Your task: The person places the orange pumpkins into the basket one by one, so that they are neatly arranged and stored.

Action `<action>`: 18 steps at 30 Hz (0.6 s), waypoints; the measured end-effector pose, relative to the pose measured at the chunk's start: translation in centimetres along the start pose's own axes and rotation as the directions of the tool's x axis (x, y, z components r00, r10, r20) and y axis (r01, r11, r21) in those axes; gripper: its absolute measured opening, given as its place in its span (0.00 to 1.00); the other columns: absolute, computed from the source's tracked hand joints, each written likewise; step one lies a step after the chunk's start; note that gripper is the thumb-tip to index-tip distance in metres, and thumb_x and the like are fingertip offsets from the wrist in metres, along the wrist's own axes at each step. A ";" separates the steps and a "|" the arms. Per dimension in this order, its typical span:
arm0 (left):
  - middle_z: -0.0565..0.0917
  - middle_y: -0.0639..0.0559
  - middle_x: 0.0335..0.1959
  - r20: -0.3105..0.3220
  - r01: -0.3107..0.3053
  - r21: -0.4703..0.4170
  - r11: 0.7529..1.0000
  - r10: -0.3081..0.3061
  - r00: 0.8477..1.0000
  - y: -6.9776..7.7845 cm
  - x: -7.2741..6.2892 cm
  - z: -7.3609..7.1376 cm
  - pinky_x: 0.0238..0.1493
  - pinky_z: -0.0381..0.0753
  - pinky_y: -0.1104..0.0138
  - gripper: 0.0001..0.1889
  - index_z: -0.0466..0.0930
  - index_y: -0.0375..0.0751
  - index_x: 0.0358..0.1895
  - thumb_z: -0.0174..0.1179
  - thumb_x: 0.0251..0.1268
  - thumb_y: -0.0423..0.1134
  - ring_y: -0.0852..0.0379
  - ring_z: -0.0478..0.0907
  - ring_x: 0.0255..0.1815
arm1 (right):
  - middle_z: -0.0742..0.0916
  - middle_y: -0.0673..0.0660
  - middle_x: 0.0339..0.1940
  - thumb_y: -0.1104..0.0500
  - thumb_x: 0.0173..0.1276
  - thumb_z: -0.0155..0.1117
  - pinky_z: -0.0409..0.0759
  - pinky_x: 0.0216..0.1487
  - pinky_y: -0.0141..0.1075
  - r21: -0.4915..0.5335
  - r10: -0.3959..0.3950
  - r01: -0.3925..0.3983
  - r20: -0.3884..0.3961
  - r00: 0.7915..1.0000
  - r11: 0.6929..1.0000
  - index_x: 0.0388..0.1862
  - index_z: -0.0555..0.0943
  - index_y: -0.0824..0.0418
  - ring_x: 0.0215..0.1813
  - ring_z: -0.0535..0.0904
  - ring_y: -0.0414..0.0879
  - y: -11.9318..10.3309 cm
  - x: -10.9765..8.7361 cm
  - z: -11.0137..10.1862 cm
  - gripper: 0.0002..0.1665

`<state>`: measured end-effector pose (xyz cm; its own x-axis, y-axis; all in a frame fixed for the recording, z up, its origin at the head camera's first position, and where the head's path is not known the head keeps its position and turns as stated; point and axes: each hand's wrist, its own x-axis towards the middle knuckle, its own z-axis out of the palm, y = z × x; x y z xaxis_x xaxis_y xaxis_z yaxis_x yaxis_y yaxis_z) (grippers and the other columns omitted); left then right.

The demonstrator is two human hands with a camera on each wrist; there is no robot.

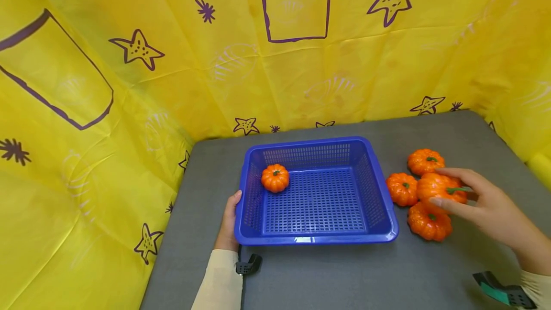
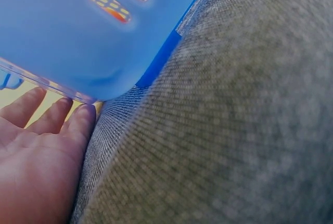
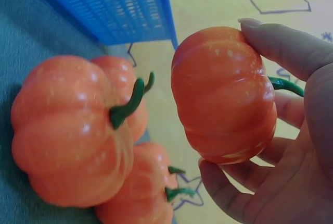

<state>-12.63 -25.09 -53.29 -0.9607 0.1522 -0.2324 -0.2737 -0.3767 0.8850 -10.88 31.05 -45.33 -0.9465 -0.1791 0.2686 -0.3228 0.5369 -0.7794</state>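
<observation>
Orange pumpkin (image 3: 223, 96) is pinched in the right hand (image 1: 495, 207).

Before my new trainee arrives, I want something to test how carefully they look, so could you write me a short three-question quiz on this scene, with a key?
1. True or false: look at the blue basket; it contains three pumpkins.

2. Choose one. The right hand is holding:
a) the basket's rim
b) an orange pumpkin
c) nothing

3. In the right wrist view, does the green stem of the held pumpkin point towards the palm or away from it?

Key
1. False; only a single pumpkin is inside.
2. b
3. Towards the palm.
</observation>
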 end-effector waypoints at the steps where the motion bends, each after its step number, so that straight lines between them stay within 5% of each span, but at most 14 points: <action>1: 0.84 0.41 0.62 -0.001 -0.001 0.000 1.000 0.001 1.000 0.0 0.0 0.0 0.54 0.85 0.58 0.41 0.62 0.35 0.82 0.44 0.81 0.63 0.48 0.84 0.54 | 0.81 0.37 0.62 0.73 0.64 0.80 0.71 0.52 0.17 0.003 -0.007 0.007 0.002 1.000 1.000 0.72 0.79 0.64 0.58 0.74 0.31 -0.1 0.1 0.1 0.37; 18: 0.84 0.41 0.62 -0.003 0.001 -0.018 1.000 -0.001 1.000 0.0 0.0 0.1 0.54 0.85 0.58 0.41 0.63 0.33 0.81 0.45 0.81 0.62 0.47 0.84 0.54 | 0.81 0.44 0.63 0.75 0.63 0.80 0.81 0.45 0.24 0.093 -0.039 0.035 0.033 0.999 0.995 0.74 0.79 0.63 0.50 0.81 0.37 -2.6 1.1 2.6 0.40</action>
<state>-12.66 -25.01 -53.24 -0.9604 0.1499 -0.2347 -0.2758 -0.3930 0.8772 -11.04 27.34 -44.43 -0.9330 -0.2269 0.2795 -0.3550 0.4513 -0.8187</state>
